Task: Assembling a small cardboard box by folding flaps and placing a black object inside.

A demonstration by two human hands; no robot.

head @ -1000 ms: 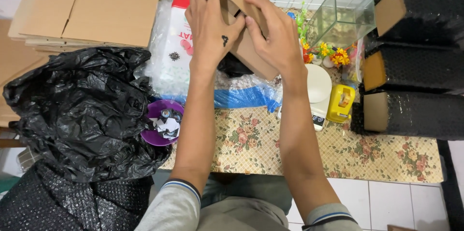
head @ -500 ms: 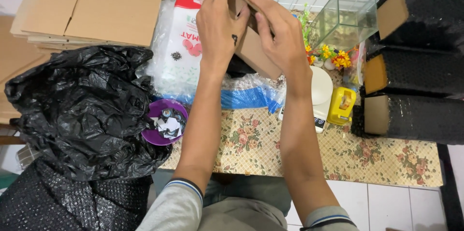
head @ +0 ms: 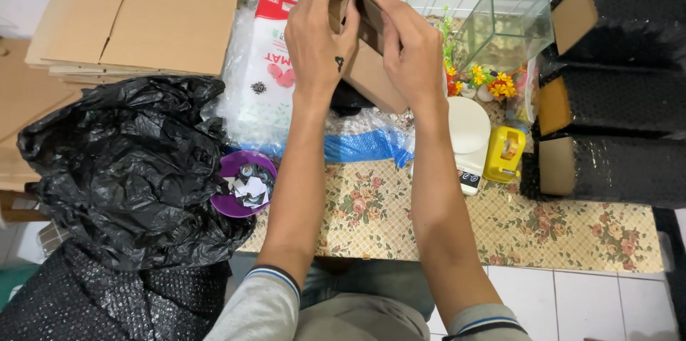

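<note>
Above the flowered table (head: pixel 443 219), both hands grip a small cardboard box (head: pixel 368 73): left hand (head: pixel 318 41) clasps its side, right hand (head: pixel 411 48) presses the flaps. Folding goes best with thumbs along the crease.

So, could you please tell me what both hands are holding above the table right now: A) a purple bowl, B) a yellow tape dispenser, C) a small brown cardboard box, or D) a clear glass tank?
C: the left hand and right hand both press on the flaps of the small brown cardboard box, while the glass tank, purple bowl and yellow tape dispenser sit untouched.
</note>
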